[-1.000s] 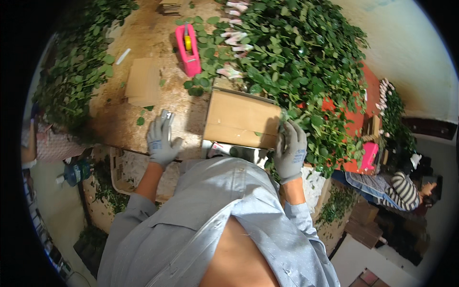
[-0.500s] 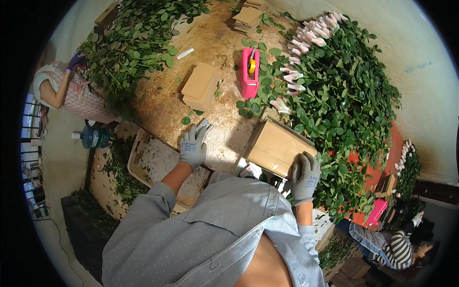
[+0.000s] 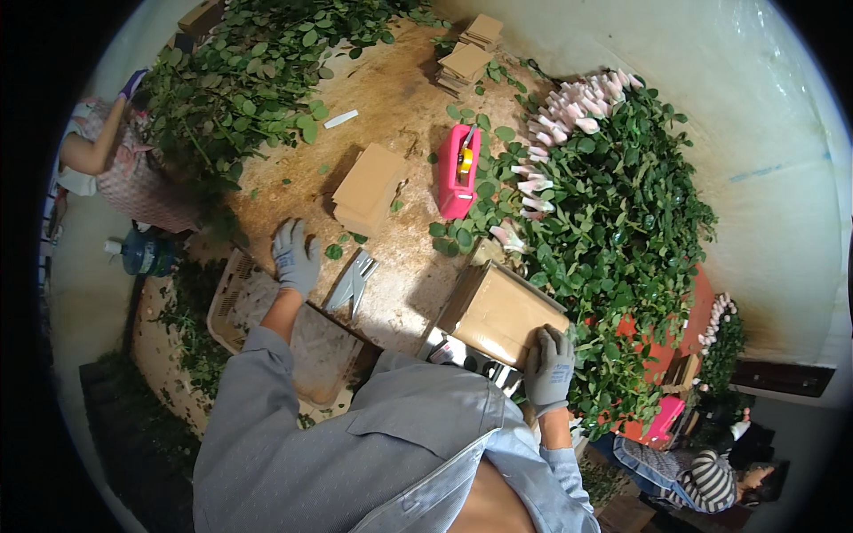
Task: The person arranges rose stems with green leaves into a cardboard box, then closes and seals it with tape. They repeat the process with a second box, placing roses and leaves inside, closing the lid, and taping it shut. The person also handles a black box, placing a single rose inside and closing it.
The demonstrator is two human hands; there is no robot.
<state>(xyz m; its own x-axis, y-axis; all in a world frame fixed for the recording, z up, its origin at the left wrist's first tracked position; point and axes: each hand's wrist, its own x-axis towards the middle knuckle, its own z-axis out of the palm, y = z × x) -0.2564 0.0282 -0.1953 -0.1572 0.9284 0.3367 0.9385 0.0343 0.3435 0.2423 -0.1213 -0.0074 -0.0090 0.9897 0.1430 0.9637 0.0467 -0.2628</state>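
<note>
My left hand point(image 3: 296, 258), in a grey work glove, is open above the table's near edge, fingers spread and holding nothing. Just right of it, a silver plier-style stapler point(image 3: 353, 280) lies on the worn table point(image 3: 267, 209). My right hand point(image 3: 549, 369), gloved alike, rests on the near right corner of a brown cardboard piece point(image 3: 506, 311), fingers lying over its edge. That cardboard sits in a box-like holder at the table's front. Whether the right thumb grips its side is hidden.
Beyond the stapler are a cardboard stack point(image 3: 369, 188) and a pink tape dispenser point(image 3: 458, 173). Pale pink wrapped blooms point(image 3: 569, 115) with leafy stems pile at right. More foliage point(image 3: 244, 98) lies far left beside a co-worker point(image 3: 133, 169). A plastic crate point(image 3: 233, 293) stands below the left forearm.
My left hand has come off the stapler and moved left, leaving it on the table. My right hand stays at the cardboard's corner. The whole view has shifted slightly.
</note>
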